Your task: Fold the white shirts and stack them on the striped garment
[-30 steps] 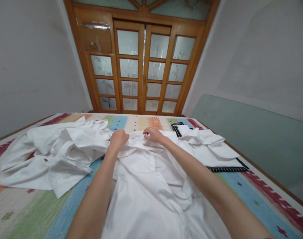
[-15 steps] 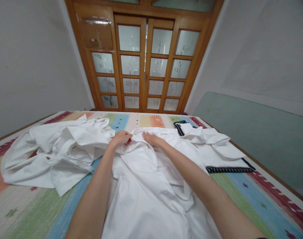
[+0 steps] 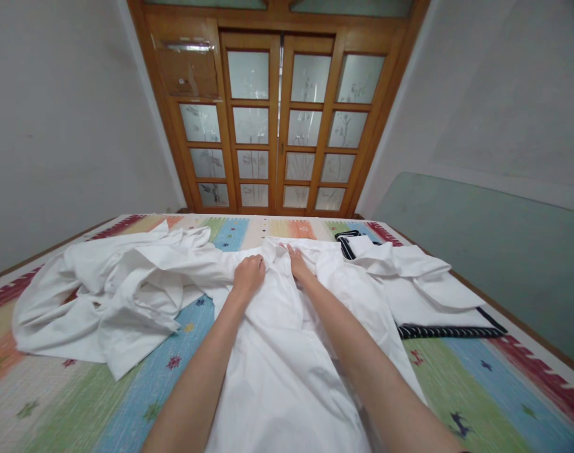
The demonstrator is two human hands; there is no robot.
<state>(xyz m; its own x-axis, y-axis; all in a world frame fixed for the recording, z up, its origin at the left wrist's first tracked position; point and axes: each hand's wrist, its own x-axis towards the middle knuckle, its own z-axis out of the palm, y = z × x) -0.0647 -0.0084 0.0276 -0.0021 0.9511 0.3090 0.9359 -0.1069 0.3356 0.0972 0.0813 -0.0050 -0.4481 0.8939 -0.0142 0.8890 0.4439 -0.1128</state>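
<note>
A white shirt-like garment (image 3: 268, 352) lies spread in front of me, its far edge wrinkled and its lower part reaching toward me. My left hand (image 3: 249, 275) is closed in a fist on the fabric near that far edge. Just to its right, my right hand (image 3: 300, 263) rests on the same cloth with its fingers stretched forward and slightly apart; its thumb is mostly hidden. Loose folds of white cloth lie between the two hands.
A crumpled white cloth heap (image 3: 140, 283) lies to the left. At the right is folded white fabric (image 3: 419, 292) with black striped trim (image 3: 449, 331). A colourful striped cover (image 3: 173, 362) lies beneath. Wooden glazed doors (image 3: 277, 126) stand beyond, and a pale green panel (image 3: 494, 245) along the right.
Both hands have shifted slightly right, and the garment lies flatter and straighter. My left hand has turned knuckles up over the cloth. More of the striped cover shows at left.
</note>
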